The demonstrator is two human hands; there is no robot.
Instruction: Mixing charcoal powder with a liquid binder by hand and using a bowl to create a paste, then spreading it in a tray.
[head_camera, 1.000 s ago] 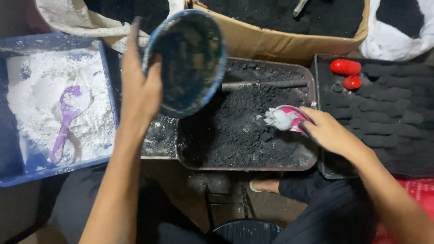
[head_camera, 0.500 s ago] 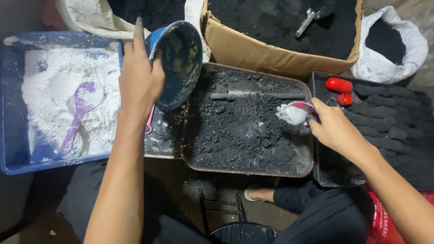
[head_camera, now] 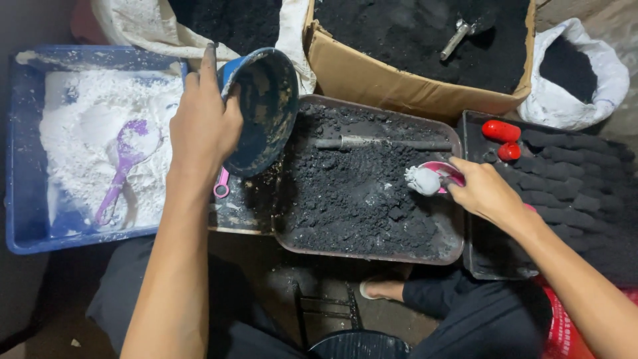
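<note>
- The left hand [head_camera: 203, 129] grips one blue bowl [head_camera: 260, 110] by its rim, fingers closed around the edge, and holds it tilted on its side above the left end of the dark tray [head_camera: 369, 179]. The bowl's inside is smeared with dark residue.
- The right hand [head_camera: 488, 193] pinches the handle of a pink scoop [head_camera: 444, 174], fingers closed on it; a lump of white powder [head_camera: 423, 180] sits in the scoop, just over the black powder [head_camera: 359, 199] that fills the tray.
- The step in hand looks like combining white powder with black. The next move seems to call for a steady wrist so the lump lands where it is meant to rather than spilling.
- Count: one blue bowl, one pink scoop, one dark tray, one metal rod [head_camera: 382, 142] lying in it.
- To the left, one blue tub [head_camera: 26, 219] holds white powder and one purple scoop [head_camera: 126, 163].
- Behind stand one cardboard box [head_camera: 399, 83] of black powder and one white sack [head_camera: 585, 100].
- On the right, one black tray carries two red pieces [head_camera: 502, 136] and rows of dark moulded lumps.
</note>
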